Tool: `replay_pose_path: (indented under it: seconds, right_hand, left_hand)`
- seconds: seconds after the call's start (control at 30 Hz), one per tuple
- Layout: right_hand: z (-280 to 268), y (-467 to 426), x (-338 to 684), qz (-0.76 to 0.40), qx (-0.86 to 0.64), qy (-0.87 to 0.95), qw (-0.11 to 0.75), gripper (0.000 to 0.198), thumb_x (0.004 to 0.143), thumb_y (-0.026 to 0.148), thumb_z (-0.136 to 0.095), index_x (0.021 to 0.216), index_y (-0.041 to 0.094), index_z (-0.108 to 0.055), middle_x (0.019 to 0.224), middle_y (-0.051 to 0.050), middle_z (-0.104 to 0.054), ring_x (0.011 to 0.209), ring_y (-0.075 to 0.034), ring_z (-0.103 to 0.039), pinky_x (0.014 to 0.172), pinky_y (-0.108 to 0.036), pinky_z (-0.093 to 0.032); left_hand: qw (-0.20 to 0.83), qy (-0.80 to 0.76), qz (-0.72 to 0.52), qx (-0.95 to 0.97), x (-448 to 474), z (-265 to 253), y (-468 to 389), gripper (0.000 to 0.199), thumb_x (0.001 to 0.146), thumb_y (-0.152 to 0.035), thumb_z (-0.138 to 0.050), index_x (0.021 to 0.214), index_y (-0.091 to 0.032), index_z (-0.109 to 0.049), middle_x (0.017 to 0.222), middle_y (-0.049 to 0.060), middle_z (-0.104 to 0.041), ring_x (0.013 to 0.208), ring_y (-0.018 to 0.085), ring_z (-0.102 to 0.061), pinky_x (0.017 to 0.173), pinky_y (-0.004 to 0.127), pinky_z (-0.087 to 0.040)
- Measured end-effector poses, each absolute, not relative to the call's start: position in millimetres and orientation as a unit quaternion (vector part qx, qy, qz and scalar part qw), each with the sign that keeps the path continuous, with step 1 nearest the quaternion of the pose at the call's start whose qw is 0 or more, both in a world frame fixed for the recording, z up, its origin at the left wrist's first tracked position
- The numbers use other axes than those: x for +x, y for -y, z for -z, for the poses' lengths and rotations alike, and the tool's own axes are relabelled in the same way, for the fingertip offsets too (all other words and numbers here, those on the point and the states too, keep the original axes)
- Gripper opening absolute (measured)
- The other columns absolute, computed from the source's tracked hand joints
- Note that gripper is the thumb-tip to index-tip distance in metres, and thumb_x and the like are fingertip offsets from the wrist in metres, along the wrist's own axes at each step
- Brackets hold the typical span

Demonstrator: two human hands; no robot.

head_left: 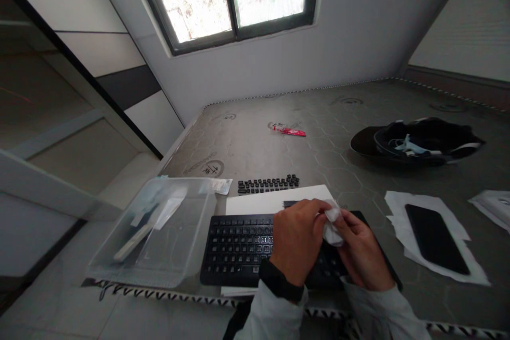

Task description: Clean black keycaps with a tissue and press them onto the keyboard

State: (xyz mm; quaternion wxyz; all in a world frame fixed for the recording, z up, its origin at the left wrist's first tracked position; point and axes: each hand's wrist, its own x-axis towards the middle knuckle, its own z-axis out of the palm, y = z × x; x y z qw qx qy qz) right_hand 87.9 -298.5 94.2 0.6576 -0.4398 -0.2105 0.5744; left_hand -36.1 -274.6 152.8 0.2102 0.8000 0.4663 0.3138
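A crumpled white tissue [332,227] is pinched between my two hands above the right part of a black keyboard [235,247]. My left hand [298,236], with a black band at the wrist, has its fingers curled onto the tissue from the left. From the right, my right hand [364,252] grips it between thumb and fingers. Whether something small is inside the tissue cannot be seen. Bare switches show across the keyboard's left part, while my hands cover much of its right part. Behind it, loose black keycaps [268,185] stand in rows beyond a white sheet [255,203].
A clear plastic bin [191,244] holding a few slim items stands left of the keyboard. At right, a black phone [436,236] lies on white tissues [402,204]. Farther back are a dark cap [366,141] with things inside and a red packet [292,132].
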Motion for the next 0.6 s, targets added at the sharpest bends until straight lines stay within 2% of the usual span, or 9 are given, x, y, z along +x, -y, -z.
replay_pose_path:
  seconds: [0.1, 0.2, 0.43, 0.6]
  right_hand:
    - [-92.8, 299.1, 89.5, -0.57, -0.442, 0.221, 0.656, 0.025, 0.063, 0.039, -0.079, 0.077, 0.021, -0.07, 0.067, 0.004, -0.07, 0.061, -0.008, -0.06, 0.06, -0.012, -0.049]
    - [-92.4, 298.8, 90.0, -0.563, -0.444, 0.219, 0.662, 0.024, 0.062, 0.039, -0.08, 0.073, 0.02, -0.068, 0.064, 0.005, -0.068, 0.062, -0.007, -0.059, 0.058, -0.011, -0.047]
    - [-91.5, 299.5, 90.4, -0.544, -0.449, 0.208, 0.677, 0.025, 0.06, 0.039, -0.081, 0.07, 0.02, -0.067, 0.062, 0.005, -0.066, 0.059, -0.006, -0.055, 0.055, -0.011, -0.045]
    - [-90.5, 299.4, 90.7, -0.534, -0.454, 0.208, 0.682, 0.023, 0.062, 0.037, -0.081, 0.071, 0.021, -0.068, 0.063, 0.005, -0.066, 0.061, -0.008, -0.056, 0.055, -0.013, -0.045]
  left_hand:
    - [0.207, -0.47, -0.315, 0.798, -36.2, -153.4, 274.8, 0.014, 0.086, -0.02, -0.059, 0.097, -0.029, -0.062, 0.093, -0.007, -0.07, 0.084, 0.012, -0.064, 0.077, 0.025, -0.049]
    - [0.206, -0.475, -0.313, 0.796, -36.0, -154.6, 275.4, 0.012, 0.086, -0.02, -0.06, 0.095, -0.028, -0.062, 0.092, -0.007, -0.07, 0.083, 0.012, -0.064, 0.076, 0.025, -0.049]
    - [0.198, -0.497, -0.309, 0.786, -34.3, -156.1, 276.3, 0.005, 0.084, -0.025, -0.063, 0.089, -0.026, -0.063, 0.086, -0.005, -0.07, 0.078, 0.014, -0.064, 0.072, 0.026, -0.048]
    - [0.198, -0.487, -0.301, 0.796, -35.5, -157.1, 276.1, 0.008, 0.087, -0.027, -0.059, 0.09, -0.026, -0.066, 0.09, -0.004, -0.07, 0.08, 0.013, -0.064, 0.073, 0.026, -0.049]
